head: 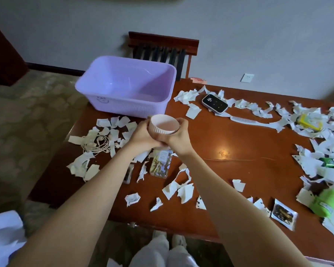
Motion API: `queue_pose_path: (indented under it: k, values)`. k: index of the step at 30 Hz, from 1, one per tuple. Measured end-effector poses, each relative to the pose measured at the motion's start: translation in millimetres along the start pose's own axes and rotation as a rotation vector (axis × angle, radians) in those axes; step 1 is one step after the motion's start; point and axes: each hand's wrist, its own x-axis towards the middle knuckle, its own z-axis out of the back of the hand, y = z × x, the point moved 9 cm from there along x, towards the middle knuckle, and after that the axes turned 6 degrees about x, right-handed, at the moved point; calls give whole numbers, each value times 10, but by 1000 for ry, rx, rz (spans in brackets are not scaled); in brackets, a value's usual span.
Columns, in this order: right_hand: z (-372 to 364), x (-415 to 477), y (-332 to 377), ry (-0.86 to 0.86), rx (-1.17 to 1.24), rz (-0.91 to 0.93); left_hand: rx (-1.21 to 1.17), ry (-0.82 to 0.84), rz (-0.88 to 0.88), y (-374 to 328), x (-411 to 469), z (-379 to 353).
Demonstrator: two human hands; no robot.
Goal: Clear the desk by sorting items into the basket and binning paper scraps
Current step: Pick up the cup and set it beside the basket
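One basket [96, 97], one bowl [162, 128], one comb [243, 119], one chair [162, 41]; paper scraps [185, 193]: dozens.

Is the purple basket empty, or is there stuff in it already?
Empty, as far as shows. The purple basket stands upright on the desk, and its visible floor and walls are bare; nothing pokes out.

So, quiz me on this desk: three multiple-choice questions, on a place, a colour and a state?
1. The basket is: A green; B purple; C red.
2. The comb lies: A in the basket; B on the desk by the device; C on the floor.
3. The cup is: A held in both hands; B standing on the desk; C in the basket.
Answers: 1 B, purple walls; 2 B, it lies flat beside the device; 3 A, the left hand and right hand grip it.
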Motion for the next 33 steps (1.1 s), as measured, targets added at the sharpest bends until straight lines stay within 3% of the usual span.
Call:
queue_pose_path:
  k: [4, 8, 21, 26, 33]
  values:
    - [-268, 2, 33, 72, -23, -6, -30, -70, 12, 126, -91, 244]
    - [-564, 67, 43, 94, -33, -36, -63, -17, 44, 305, -41, 508]
    - [-2170, 331, 190, 127, -166, 1, 111, -123, 99, 1177, 238, 1987]
    - [-2593, 406, 94, 134, -115, -54, 199, -161, 28, 1327, 332, 2240]
    - [-2873, 418, -118, 267, 106, -190, -9, -234, 77, 1674, 397, 2411]
